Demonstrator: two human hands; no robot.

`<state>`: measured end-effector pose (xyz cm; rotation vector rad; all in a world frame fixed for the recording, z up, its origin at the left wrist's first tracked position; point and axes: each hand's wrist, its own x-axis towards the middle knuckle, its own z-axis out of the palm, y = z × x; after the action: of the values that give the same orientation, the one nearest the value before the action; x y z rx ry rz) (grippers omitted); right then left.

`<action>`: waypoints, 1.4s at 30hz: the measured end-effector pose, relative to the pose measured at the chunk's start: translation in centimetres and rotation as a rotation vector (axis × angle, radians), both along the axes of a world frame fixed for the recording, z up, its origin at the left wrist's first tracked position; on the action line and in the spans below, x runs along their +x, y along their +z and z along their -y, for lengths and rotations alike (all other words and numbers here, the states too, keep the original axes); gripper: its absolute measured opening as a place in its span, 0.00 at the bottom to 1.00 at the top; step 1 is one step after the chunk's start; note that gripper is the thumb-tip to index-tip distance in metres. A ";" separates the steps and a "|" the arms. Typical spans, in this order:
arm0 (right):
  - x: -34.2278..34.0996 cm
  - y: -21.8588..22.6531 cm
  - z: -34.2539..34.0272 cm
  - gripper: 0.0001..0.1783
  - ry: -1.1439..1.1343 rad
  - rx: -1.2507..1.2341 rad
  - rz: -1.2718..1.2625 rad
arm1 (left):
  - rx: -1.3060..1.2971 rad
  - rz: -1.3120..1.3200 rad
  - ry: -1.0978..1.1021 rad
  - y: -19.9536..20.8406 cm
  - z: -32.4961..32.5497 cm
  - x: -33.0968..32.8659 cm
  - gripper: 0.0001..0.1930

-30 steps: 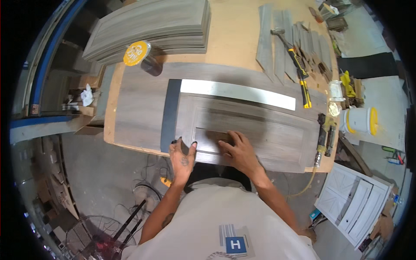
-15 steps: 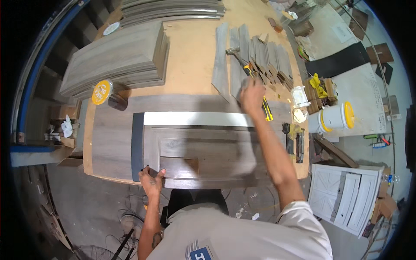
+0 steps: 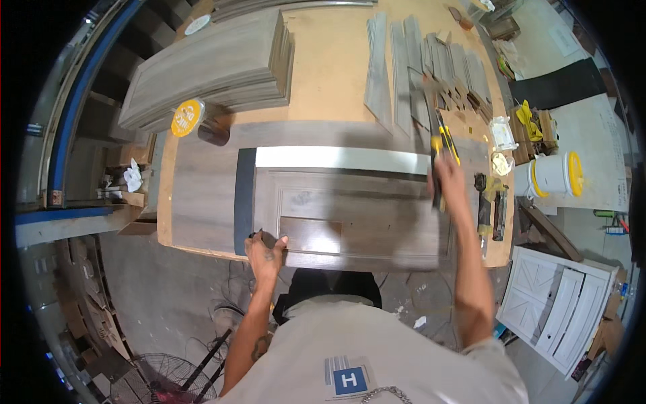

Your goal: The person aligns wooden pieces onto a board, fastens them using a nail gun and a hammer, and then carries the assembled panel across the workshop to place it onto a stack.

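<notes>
A grey-brown framed cabinet door lies on the table's near side. My left hand is at its near-left corner, fingers curled by the dark strip and thumb apart on the frame, gripping it. A small dark tip shows at those fingers; I cannot make out what it is. Over the door's right end, my right hand is closed round a hammer, which is smeared by motion, its head pointing away from me. Beside it lies a yellow and black utility knife. A white strip runs along the door's far edge.
Stacked grey panels and a jar with a yellow lid stand at the left. Loose grey wood strips lie at the far right. A nail gun rests by the right edge, with white buckets beyond it.
My right hand has taken up the hammer from among the wood strips and drawn it nearer to me. My left hand stays at the door's corner. The whole view has shifted.
</notes>
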<state>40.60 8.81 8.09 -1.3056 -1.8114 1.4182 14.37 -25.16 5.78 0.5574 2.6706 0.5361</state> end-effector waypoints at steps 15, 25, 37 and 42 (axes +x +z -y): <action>-0.5 1.6 35.8 0.13 -0.456 -0.687 0.026 | 0.032 -0.034 -0.290 -2.0 1.2 -2.5 0.36; -2.7 1.9 37.1 0.12 -0.448 -0.663 0.025 | 0.030 -0.056 -0.303 -2.3 1.1 -2.4 0.34; -2.9 2.5 36.5 0.11 -0.545 -0.704 -0.035 | 0.038 -0.063 -0.314 -2.1 0.9 -2.3 0.34; -2.9 2.3 36.4 0.13 -0.375 -0.656 0.029 | 0.005 -0.060 -0.291 -2.0 1.1 -2.8 0.33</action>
<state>37.75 -27.56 10.40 -1.8625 -1.0463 1.8387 11.60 -26.26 3.82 0.9579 2.5783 0.4470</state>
